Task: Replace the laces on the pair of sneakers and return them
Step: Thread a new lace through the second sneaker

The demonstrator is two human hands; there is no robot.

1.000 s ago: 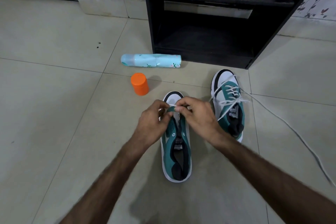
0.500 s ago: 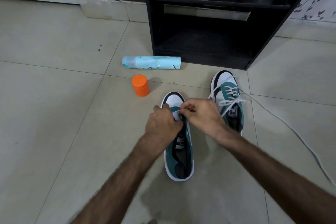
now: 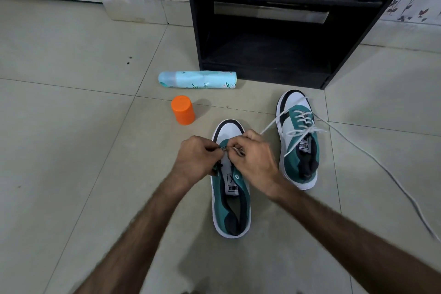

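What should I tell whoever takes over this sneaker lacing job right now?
Left hand grips the near sneaker at its front eyelets; right hand pinches a white lace there.
The lace runs up and right toward the far sneaker, which is laced but untied.
Done: far sneaker threaded.
Left: lace the near sneaker, whose rear eyelets are bare, tie both, return them, perhaps to the black shelf.

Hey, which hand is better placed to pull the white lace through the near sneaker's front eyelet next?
Probably the right hand: the white lace runs taut out of its pinch. The left hand grips the near sneaker at the eyelet edge, steadying it.
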